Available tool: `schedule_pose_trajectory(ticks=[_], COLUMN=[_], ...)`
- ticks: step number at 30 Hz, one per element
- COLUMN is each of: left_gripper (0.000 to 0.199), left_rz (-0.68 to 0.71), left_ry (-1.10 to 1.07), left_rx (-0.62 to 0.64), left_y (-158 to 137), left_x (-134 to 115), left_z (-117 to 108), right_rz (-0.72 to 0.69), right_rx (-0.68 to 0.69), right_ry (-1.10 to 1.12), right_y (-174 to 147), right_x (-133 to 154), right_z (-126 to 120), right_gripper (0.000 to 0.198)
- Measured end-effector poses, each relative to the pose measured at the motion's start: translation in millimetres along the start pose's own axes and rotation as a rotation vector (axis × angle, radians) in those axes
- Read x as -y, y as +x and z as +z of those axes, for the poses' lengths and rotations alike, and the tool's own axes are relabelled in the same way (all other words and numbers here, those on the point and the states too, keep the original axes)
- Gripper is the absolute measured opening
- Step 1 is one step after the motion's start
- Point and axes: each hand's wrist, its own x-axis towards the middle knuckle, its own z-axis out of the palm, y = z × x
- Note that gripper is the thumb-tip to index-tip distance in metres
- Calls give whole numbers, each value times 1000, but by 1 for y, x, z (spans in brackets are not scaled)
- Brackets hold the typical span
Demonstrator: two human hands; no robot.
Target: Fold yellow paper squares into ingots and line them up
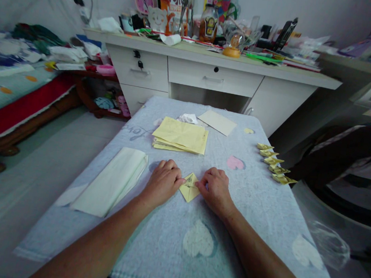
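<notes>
A small yellow paper (pixel 189 193), folded into a diamond with dark print near its top, lies on the blue cloth-covered table (pixel 165 245). My left hand (pixel 166 179) pinches its left corner between thumb and curled fingers. On the opposite corner, my right hand (pixel 215 188) grips with thumb and bent fingers. Beyond the hands sits a stack of yellow paper sheets (pixel 181 135). Several folded yellow paper pieces (pixel 272 161) with pointed ends stand in a row along the table's right edge.
Left of my hands lies a folded pale green-white bundle (pixel 113 179). A cream card (pixel 217 122) and crumpled white tissue (pixel 188 118) rest behind the stack. Past the table is a white desk (pixel 213 52) crowded with items. A bed (pixel 15 91) is at left, a washing machine (pixel 358 133) at right.
</notes>
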Motion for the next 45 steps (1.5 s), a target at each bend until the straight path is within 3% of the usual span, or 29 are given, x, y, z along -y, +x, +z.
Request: schedule_pose_trajectory(ticks=[14, 22, 26, 33, 45], left_gripper=[2, 19, 9, 6, 10], left_rz=[9, -89, -120, -136, -42], left_ry=[-4, -176, -187, -143, -35], left_rx=[59, 118, 131, 113, 48], left_y=[1, 5, 3, 1, 0], left_x=[8, 9, 7, 7, 6], left_z=[-5, -12, -14, -11, -6], right_rz=[53, 49, 48, 57, 69], right_rx=[36, 38, 34, 38, 38], right_ry=[-39, -28, -31, -44, -56], right_y=[0, 1, 1, 1, 1], right_x=[5, 4, 3, 4, 6], right_z=[-3, -2, -2, -3, -2], right_gripper=[20, 21, 21, 20, 19])
